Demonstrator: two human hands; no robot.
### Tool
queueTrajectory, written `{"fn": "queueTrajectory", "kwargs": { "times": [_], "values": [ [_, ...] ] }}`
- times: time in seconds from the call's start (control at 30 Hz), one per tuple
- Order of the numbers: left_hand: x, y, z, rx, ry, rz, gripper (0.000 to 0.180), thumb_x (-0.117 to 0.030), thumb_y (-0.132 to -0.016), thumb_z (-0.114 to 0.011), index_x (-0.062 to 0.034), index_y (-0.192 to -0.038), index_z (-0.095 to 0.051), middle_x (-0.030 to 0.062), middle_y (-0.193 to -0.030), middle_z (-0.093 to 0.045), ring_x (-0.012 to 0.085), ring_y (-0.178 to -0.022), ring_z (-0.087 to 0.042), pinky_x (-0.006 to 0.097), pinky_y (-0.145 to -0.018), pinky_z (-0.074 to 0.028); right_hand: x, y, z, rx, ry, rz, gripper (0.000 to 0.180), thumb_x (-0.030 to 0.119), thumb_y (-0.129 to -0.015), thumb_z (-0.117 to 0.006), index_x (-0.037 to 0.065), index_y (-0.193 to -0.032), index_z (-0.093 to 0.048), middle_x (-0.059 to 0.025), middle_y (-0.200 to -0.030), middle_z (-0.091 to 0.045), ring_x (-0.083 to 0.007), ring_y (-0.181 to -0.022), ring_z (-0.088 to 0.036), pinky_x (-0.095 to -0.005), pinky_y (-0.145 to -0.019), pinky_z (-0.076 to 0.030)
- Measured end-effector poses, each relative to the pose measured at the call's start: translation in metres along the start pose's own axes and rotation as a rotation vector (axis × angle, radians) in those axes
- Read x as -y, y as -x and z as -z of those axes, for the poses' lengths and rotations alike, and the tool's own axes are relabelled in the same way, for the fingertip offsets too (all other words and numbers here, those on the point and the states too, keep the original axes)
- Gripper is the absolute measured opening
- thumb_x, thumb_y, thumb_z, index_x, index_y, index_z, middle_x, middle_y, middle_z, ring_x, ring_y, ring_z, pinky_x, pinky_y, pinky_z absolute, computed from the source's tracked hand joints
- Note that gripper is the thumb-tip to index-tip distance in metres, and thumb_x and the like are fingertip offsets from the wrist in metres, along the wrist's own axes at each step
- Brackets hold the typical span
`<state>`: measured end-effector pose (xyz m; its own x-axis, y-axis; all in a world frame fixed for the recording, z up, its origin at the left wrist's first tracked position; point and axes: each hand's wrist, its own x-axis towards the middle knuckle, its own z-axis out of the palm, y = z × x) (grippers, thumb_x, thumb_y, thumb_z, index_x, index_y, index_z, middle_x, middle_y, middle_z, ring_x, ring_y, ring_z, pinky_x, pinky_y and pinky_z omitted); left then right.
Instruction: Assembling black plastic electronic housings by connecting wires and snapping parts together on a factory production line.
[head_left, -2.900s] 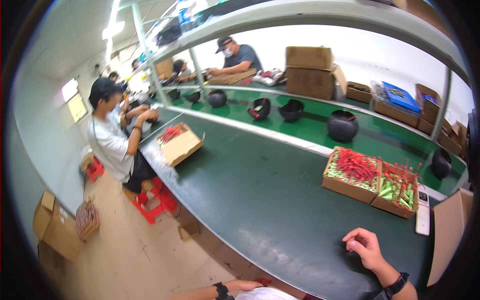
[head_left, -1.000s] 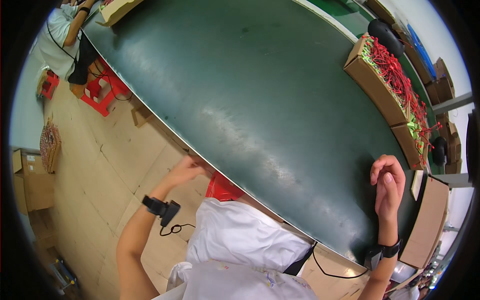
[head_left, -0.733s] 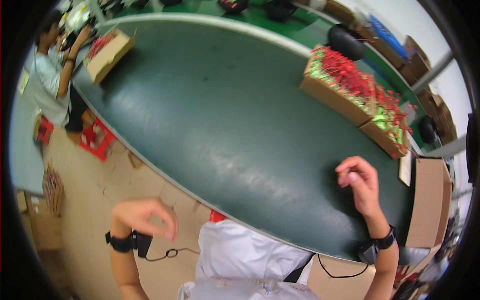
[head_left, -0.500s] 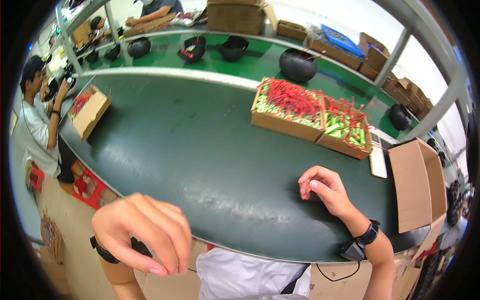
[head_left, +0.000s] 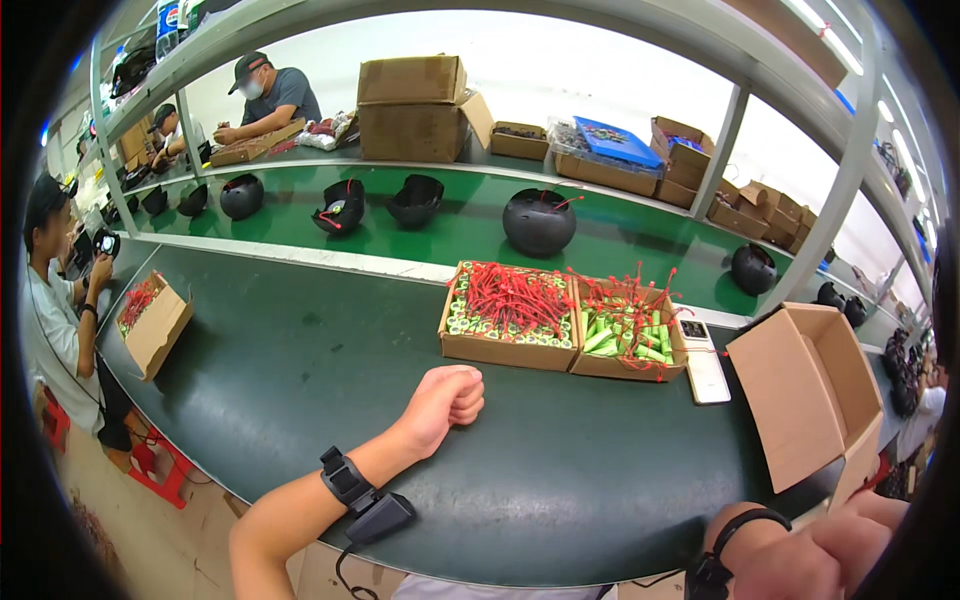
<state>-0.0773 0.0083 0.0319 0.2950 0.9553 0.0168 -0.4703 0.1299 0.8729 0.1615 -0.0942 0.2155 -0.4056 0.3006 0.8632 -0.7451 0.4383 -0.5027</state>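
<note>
My left hand (head_left: 440, 408) is a loose fist over the green table, just in front of a carton of green cylindrical cells with red wires (head_left: 510, 305). Nothing sticks out of its curled fingers. Beside that carton stands a second carton of green cells (head_left: 628, 330), also topped with red wires. My right hand (head_left: 815, 555) is at the lower right, by the table's front edge, below an open empty cardboard box (head_left: 795, 390). Its fingers are turned away, so their pose is hidden. Both wrists wear black bands with small devices.
A white phone-like device (head_left: 707, 370) lies between the cartons and the box. Black round shells (head_left: 540, 222) stand along the green belt behind. A person (head_left: 60, 300) works at the left beside a tilted carton (head_left: 155, 325). Metal shelf posts (head_left: 835, 200) rise at the right.
My left hand has reached forward and right over the table and closed into a fist. My right hand has drawn back to the lower right. The view has tipped upward.
</note>
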Motion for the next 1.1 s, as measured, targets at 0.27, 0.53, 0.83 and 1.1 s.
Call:
{"fn": "queueTrajectory", "kwargs": {
  "times": [0.27,0.53,0.83,1.1],
  "values": [
    [0.011,-0.002,0.006,-0.026,-0.479,-0.156,0.043,-0.016,-0.093,-0.052,-0.0123,-0.059,-0.026,-0.0089,-0.058,-0.023,0.0031,-0.055,-0.02,0.026,-0.048,-0.017,-0.019,0.014,0.008,-0.035,-0.06,-0.035,0.008,0.015,-0.085,-0.059,0.009,-0.085,-0.054,-0.0022,-0.081,-0.05,-0.0152,-0.062,-0.046,-0.024,-0.056,-0.038],
    [0.011,-0.001,0.005,0.013,-0.583,-0.153,0.044,-0.014,-0.092,-0.053,-0.0076,-0.06,-0.024,-0.007,-0.058,-0.02,0.0046,-0.057,-0.02,0.027,-0.048,-0.02,-0.044,-0.011,0.002,-0.108,-0.052,-0.07,0.009,0.011,-0.085,-0.055,0.009,-0.082,-0.047,-0.0034,-0.077,-0.047,-0.0154,-0.06,-0.043,-0.0262,-0.055,-0.035],
    [0.02,-0.006,-0.002,-0.003,-0.556,-0.177,0.044,-0.015,-0.092,-0.053,-0.0103,-0.061,-0.022,-0.0081,-0.06,-0.02,0.0036,-0.058,-0.019,0.027,-0.049,-0.018,-0.039,-0.006,0.027,-0.18,-0.1,-0.053,0.013,0.007,-0.086,-0.05,0.008,-0.079,-0.04,-0.0048,-0.073,-0.042,-0.0158,-0.058,-0.04,-0.0286,-0.053,-0.033],
    [0.017,-0.009,0.004,-0.032,-0.539,-0.192,0.043,-0.015,-0.091,-0.053,-0.0076,-0.059,-0.025,-0.0075,-0.057,-0.022,0.0039,-0.056,-0.021,0.027,-0.048,-0.02,-0.176,-0.084,0.067,0.079,0.645,-0.429,0.019,0.013,-0.08,-0.06,0.002,-0.096,-0.059,0.0,-0.079,-0.057,-0.0085,-0.067,-0.054,-0.0237,-0.057,-0.044]
  ]
}}
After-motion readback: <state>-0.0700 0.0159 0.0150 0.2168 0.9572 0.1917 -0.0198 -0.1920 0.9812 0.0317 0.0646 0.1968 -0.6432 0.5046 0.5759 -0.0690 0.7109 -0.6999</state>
